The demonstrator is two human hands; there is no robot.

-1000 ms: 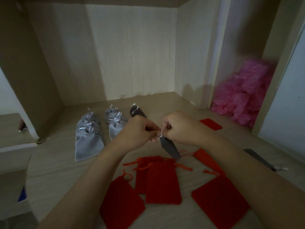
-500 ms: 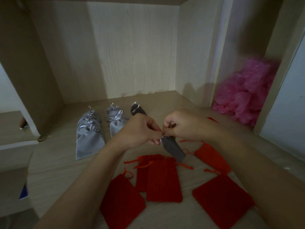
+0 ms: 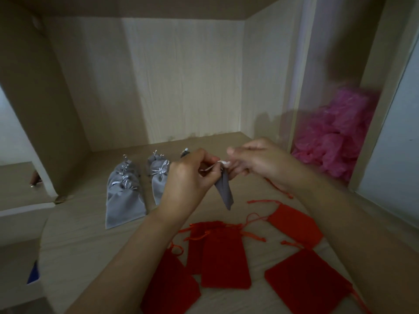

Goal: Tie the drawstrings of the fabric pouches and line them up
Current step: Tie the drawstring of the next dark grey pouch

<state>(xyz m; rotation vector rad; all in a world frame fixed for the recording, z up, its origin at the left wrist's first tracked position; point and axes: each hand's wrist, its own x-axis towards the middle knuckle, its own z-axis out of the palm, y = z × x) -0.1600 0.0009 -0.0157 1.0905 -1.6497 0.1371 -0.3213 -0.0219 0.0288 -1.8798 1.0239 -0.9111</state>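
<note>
A small grey pouch point(image 3: 225, 191) hangs in the air between my hands over the wooden surface. My left hand point(image 3: 189, 177) pinches one end of its silver drawstring point(image 3: 210, 168) at the pouch's neck. My right hand point(image 3: 256, 159) pinches the other end, slightly blurred. Tied grey pouches point(image 3: 124, 196) lie in a row at the back left, and another tied grey pouch point(image 3: 158, 175) lies beside them, partly behind my left hand. Several flat red pouches point(image 3: 223, 257) with loose red strings lie in front of me.
The wooden surface point(image 3: 79, 234) sits inside a shelf alcove with a back wall and side panels. A heap of pink plastic bags point(image 3: 335, 134) fills the gap at the right. A lower ledge point(image 3: 15, 200) lies at the left.
My hands have drawn slightly apart and risen, pulling the silver string out sideways. The grey pouch now hangs more upright. The view has tilted a little.
</note>
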